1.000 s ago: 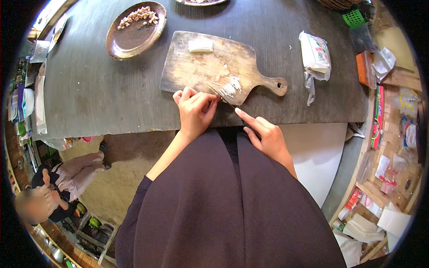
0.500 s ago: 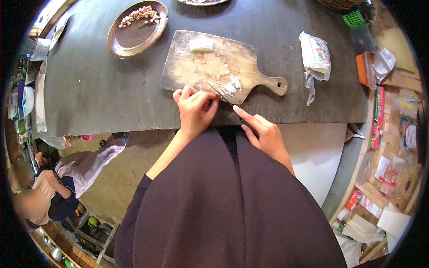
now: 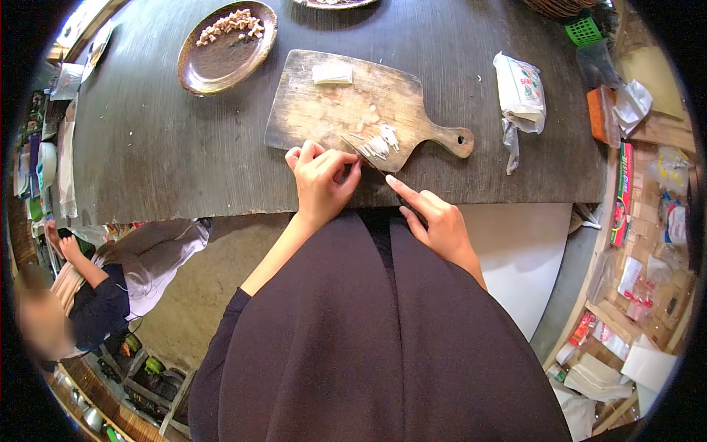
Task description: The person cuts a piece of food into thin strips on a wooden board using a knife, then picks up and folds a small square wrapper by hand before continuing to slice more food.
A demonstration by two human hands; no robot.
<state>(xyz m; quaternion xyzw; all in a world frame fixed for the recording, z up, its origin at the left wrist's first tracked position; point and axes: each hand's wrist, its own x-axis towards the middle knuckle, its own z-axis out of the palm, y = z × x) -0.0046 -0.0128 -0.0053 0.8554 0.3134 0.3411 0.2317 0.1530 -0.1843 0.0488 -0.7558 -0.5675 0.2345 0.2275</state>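
My right hand (image 3: 433,219) grips a knife (image 3: 374,164), index finger stretched along its back. The thin blade points up and left over the near edge of a worn wooden cutting board (image 3: 309,110). At the left of the blade is my left hand (image 3: 322,179), its fingers curled and pinched together at the board's edge; what they hold is hidden behind them. Right of the blade lie thin white strips (image 3: 380,141), with a few flat pale pieces (image 3: 370,116) above them. A white rectangular block (image 3: 332,74) sits at the board's far side.
A brown plate (image 3: 213,70) with small chopped pieces (image 3: 230,28) stands at the far left of the dark table (image 3: 147,169). A white plastic packet (image 3: 520,92) lies right of the board. Another person (image 3: 96,302) is at the lower left, beyond the table.
The knife and both my hands have barely shifted. At the lower left, the other person has moved, with their hands now raised nearer the table.
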